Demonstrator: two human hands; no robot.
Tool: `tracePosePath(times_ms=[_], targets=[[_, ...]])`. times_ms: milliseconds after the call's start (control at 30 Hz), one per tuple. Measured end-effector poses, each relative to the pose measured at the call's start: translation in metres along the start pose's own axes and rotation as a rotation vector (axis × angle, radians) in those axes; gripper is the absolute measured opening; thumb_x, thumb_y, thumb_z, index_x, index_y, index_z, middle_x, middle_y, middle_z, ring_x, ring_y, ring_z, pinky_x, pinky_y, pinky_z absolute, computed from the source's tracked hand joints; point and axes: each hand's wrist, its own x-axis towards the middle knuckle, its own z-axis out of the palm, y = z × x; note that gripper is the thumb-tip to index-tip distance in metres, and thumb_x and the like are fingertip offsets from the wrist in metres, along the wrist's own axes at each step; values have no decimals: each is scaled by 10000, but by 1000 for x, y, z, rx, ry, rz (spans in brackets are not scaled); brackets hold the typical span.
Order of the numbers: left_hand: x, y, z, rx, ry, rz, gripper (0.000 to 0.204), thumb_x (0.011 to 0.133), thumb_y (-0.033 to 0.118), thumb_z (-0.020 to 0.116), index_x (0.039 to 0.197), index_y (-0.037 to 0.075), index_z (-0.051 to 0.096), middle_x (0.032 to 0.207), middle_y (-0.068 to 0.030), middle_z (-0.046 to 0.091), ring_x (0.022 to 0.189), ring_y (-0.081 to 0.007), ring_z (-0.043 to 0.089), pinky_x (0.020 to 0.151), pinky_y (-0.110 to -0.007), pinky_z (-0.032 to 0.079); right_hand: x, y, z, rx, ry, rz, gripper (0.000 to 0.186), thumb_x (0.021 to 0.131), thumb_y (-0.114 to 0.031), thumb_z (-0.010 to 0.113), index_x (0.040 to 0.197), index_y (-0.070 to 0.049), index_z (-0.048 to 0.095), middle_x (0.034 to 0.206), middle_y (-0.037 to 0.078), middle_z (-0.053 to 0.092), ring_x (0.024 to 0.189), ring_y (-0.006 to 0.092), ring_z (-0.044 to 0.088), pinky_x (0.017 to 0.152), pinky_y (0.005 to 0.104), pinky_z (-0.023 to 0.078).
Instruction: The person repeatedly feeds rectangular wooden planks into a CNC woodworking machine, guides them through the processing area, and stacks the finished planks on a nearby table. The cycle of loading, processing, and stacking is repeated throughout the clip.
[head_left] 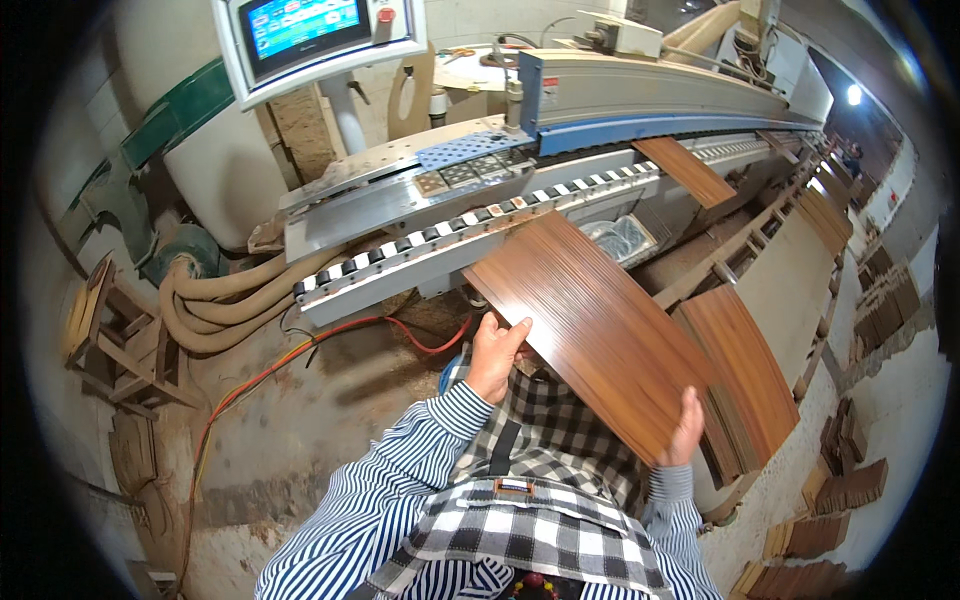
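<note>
A long brown wood-grain board (600,335) is held in front of me, its glossy face up. My left hand (492,357) is closed on its near left edge, the thumb on top and the other fingers mostly hidden beneath. At the near right corner, my right hand (684,430) presses against the end of the board, the finger or thumb that shows pointing up and the rest out of sight. The board's far left end reaches the roller rail (430,238) of a long machine; whether it rests there I cannot tell.
A second brown board (688,170) lies across the machine farther along. To my right, a stack of similar boards (750,370) stands on a bench. A lit control screen (305,30) is at upper left. Thick hoses (215,310) and an orange cable (255,385) run near the floor. A wooden stool (125,335) stands far left.
</note>
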Motion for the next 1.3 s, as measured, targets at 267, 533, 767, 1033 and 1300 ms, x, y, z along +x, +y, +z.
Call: tracePosePath(times_ms=[267,533,767,1033,1300], targets=[[-12,36,-58,-21,123,76,280,906,151,505,1151,39,426,993,-56,601,829,-117,608,702,-268,518,-8,58,174,17,-494,112,264,949,-295,441,999,-42,495,1014,79,558,940,160,547,808,314,463],[-46,69,-111,114,234,224,455,914,153,500,1307,16,316,1154,-101,539,942,-147,593,703,-272,532,-35,48,239,-3,-1005,505,291,964,-260,406,1019,1,521,904,128,640,767,167,613,723,287,493],[-41,81,-128,225,316,277,627,907,125,488,1421,66,134,1111,-74,578,760,-95,618,512,-214,529,-30,58,230,-129,-1006,324,347,965,-273,405,1067,20,562,858,105,649,713,123,599,678,245,491],[-39,90,-120,220,216,226,582,914,104,458,1417,67,168,1144,-71,566,763,-96,626,532,-222,544,-39,49,42,-969,-656,-220,233,861,-221,545,974,-37,632,844,166,646,723,280,637,645,351,497],[-29,91,-116,264,181,179,593,925,130,449,1425,81,133,1015,-60,611,676,-82,616,543,-248,548,-60,75,-1,-1142,-469,-571,151,818,-103,561,929,-33,636,772,152,635,675,302,591,622,398,460]])
